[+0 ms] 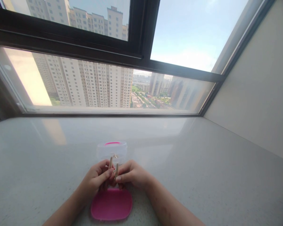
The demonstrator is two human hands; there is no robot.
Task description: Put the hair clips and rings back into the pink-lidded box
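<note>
My left hand (97, 175) is closed, thumb against fingers, on a slim tan stick-like piece that looks like a wooden clothespin (110, 162). Beside it, my right hand (129, 172) pinches a second similar wooden clothespin (117, 169), held nearly upright. The two pieces are close together, and a small shiny bit shows between them; whether they touch I cannot tell. Just below both hands lies a pink oval tray or lid (112, 205). Beyond the fingers stands a clear plastic box (101, 149) with a pink handle, small light-coloured pieces showing at it. My fingers partly hide its near side.
A pale speckled counter (191, 175) spreads around the hands. At its far edge is a large window with a dark frame (141, 64), tall buildings outside. A white wall (257, 94) rises on the right.
</note>
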